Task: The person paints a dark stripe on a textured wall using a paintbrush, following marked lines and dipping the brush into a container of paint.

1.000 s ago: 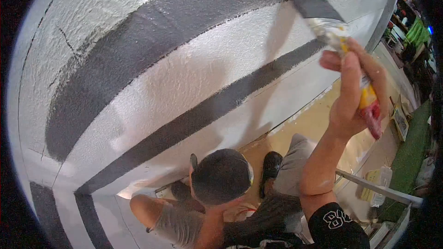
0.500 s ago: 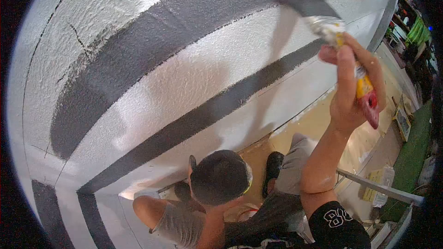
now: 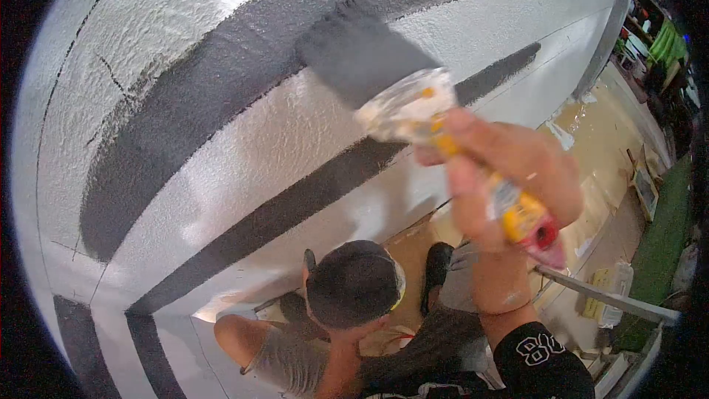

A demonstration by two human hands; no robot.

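Your right hand (image 3: 517,170) has its fingers closed round the yellow, red-ended handle of a wide paintbrush (image 3: 406,107); the dark grey bristles point up and left, over the lower edge of the curved grey band (image 3: 199,81) on the white wall (image 3: 273,129); whether they touch it, you cannot tell; a straight grey stripe (image 3: 295,203) runs behind the brush; a person in a dark cap (image 3: 353,284) is below, near the wall.
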